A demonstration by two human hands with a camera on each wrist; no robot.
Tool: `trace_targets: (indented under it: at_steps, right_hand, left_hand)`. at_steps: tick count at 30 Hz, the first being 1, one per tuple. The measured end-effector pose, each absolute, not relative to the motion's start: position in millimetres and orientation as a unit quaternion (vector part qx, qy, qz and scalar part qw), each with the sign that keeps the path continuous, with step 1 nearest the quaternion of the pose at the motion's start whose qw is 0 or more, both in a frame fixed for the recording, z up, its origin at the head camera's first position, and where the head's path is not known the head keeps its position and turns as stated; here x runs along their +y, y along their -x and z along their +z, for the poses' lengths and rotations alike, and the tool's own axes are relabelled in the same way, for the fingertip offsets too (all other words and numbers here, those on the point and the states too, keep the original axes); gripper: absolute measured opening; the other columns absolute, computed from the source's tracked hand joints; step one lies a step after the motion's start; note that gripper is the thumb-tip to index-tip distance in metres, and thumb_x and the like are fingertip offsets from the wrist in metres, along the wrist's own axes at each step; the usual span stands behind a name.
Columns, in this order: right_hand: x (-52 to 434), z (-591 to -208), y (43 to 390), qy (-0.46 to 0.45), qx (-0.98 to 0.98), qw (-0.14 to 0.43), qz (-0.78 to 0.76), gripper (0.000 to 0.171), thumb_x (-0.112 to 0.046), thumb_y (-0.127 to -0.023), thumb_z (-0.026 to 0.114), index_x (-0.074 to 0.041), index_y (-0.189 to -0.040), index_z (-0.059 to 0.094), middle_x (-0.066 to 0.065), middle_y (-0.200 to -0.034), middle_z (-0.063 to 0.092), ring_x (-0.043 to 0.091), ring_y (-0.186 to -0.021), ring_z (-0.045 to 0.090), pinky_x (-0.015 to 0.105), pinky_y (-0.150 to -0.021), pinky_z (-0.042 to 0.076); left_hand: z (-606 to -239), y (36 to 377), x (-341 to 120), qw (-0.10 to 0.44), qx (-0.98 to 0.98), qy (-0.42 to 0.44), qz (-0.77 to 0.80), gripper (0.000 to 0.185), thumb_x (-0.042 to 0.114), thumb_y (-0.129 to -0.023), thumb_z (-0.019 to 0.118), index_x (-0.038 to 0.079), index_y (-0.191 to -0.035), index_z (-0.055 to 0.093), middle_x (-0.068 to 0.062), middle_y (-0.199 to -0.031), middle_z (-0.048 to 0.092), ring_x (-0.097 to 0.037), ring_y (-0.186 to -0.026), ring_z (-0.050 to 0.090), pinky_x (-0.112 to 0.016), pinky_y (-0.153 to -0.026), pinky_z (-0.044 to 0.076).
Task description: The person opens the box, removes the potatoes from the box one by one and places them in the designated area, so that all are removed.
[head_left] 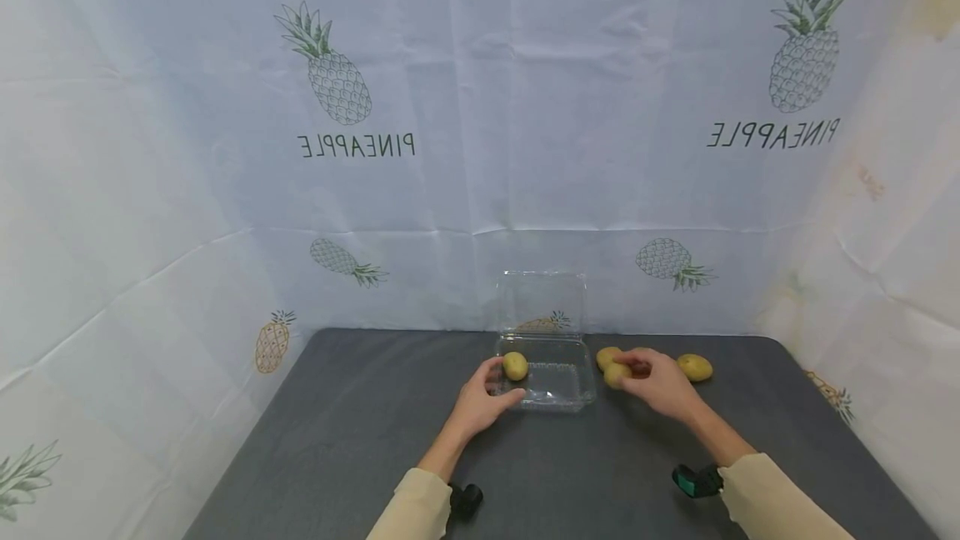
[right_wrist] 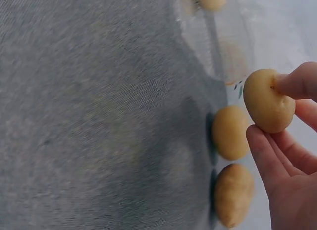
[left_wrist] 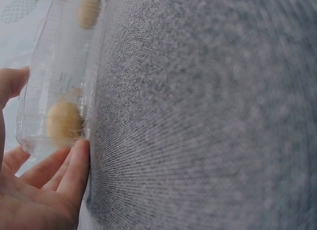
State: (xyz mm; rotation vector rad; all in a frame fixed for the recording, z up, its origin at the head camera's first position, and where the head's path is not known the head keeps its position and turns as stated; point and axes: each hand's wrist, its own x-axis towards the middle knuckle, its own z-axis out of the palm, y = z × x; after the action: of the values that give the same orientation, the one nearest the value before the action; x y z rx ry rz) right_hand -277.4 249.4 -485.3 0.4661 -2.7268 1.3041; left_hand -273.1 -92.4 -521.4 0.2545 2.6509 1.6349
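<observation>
A potato (right_wrist: 269, 100) is pinched between the thumb and fingers of my right hand (head_left: 663, 386), lifted over the table just right of a clear plastic clamshell container (head_left: 553, 400). My left hand (head_left: 477, 402) holds the container at its left end, fingers against the end wall and thumb at the front rim. The container's lid (head_left: 542, 300) stands upright at the back. Inside, at the left, lies one potato (head_left: 515, 366). Behind the held potato another potato (head_left: 607, 357) shows on the table, partly covered in the head view.
One more potato (head_left: 694, 367) lies right of my right hand, near the table's back edge. The dark grey table (head_left: 337, 440) is enclosed by a white curtain (head_left: 480, 148) with pineapple prints, close behind the upright lid.
</observation>
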Motion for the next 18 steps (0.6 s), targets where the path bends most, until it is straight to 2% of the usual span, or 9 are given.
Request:
trace_targets:
  at_steps: [9,18]
  right_hand:
    - [255.3,-503.2,278.2,-0.141,-0.892,0.040,0.427,0.035,-0.016,-0.093,0.075,0.002,-0.123,0.070,0.017,-0.118,0.065,0.029,-0.101,0.066,0.032,-0.077,0.055]
    - [255.3,-514.3,278.8,-0.126,-0.907,0.024,0.401,0.034,-0.017,-0.091,0.077,0.000,-0.120,0.071,0.010,-0.112,0.069,0.025,-0.096,0.066,0.037,-0.075,0.054]
  left_hand:
    - [-522.0,272.9,-92.3,0.010,0.849,-0.081,0.523,0.072,0.034,-0.090,0.078,0.011,-0.151,0.046,-0.020,-0.139,0.057,-0.039,-0.122,0.059,-0.056,-0.092,0.052]
    - [-521.9,273.4,-92.4,0.012,0.847,-0.080,0.526,0.075,0.037,-0.089,0.079,0.011,-0.151,0.046,-0.019,-0.139,0.057,-0.038,-0.122,0.059,-0.055,-0.092,0.052]
